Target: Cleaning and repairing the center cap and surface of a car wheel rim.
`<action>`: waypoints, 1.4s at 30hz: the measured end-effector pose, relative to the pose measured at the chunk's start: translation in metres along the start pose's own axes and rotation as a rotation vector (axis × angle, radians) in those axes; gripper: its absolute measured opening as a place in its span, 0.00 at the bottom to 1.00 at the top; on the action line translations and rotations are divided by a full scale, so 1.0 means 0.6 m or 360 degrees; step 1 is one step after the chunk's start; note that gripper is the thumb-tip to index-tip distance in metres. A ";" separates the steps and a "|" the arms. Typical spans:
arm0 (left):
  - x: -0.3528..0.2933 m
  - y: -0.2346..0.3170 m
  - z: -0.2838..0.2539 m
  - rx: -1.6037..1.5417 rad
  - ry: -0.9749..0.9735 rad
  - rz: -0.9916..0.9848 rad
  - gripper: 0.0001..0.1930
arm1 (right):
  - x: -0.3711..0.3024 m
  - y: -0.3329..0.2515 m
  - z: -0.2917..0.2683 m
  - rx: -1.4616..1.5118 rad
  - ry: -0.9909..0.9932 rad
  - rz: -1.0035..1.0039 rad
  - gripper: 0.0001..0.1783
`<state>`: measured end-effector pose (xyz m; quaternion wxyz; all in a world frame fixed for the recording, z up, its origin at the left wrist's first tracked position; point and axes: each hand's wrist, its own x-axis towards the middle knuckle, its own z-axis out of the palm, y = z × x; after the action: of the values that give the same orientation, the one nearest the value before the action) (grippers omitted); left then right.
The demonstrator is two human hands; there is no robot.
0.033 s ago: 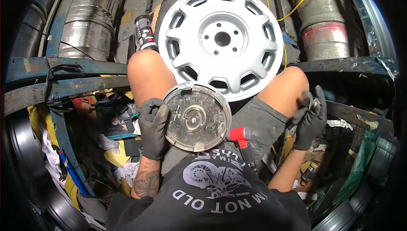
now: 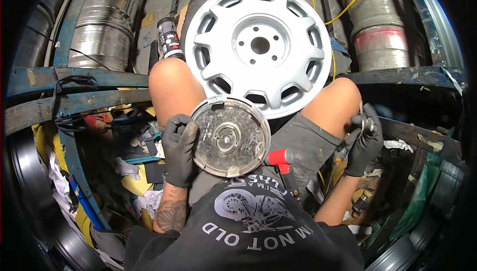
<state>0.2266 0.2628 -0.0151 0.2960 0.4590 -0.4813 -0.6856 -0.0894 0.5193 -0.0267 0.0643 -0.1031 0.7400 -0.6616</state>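
A silver multi-spoke alloy wheel [image 2: 258, 47] leans face-up beyond my bare knees. In front of it, over my lap, my left hand [image 2: 180, 149] in a black glove grips the left edge of a round grey cap [image 2: 230, 136], whose dirty inner side faces me. Out by my right knee, my gloved right hand [image 2: 362, 139] is closed on a small metal part [image 2: 367, 122]; I cannot tell what kind. A red-handled tool [image 2: 279, 157] lies on my lap just right of the cap.
A dark spray can [image 2: 169, 37] stands left of the wheel. Metal drums [image 2: 99, 27] [image 2: 380, 27] lie at the back on both sides. Blue steel beams [image 2: 74, 77] cross left and right. Rags and clutter [image 2: 129, 171] fill the left. A yellow cable [image 2: 343, 7] runs behind the wheel.
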 end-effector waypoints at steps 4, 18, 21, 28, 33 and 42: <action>0.004 0.003 0.003 0.0018 -0.0008 -0.0005 0.09 | -0.011 0.010 -0.027 -0.0305 -0.0184 -0.0072 0.21; -0.006 -0.006 -0.006 -0.0062 -0.0088 -0.0015 0.11 | -0.007 -0.023 0.041 -0.0182 0.0005 -0.0347 0.35; -0.002 -0.007 -0.001 0.0018 -0.0095 0.0007 0.11 | -0.006 -0.021 -0.016 -0.0142 0.0146 -0.0141 0.23; -0.003 -0.012 0.002 0.0005 -0.0094 0.0053 0.12 | -0.001 0.016 -0.083 -0.0567 -0.0041 -0.0306 0.15; -0.008 -0.013 0.007 0.0181 -0.0083 0.0148 0.14 | -0.011 0.055 -0.090 -0.1440 -0.0055 -0.0553 0.18; -0.001 -0.001 0.010 0.0283 -0.0174 0.0188 0.26 | -0.018 0.056 -0.160 -0.2188 -0.0578 0.0469 0.29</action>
<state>0.2215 0.2661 -0.0148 0.2673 0.4162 -0.5819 -0.6456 -0.1033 0.6180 -0.0495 0.1952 -0.1278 0.9724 -0.0037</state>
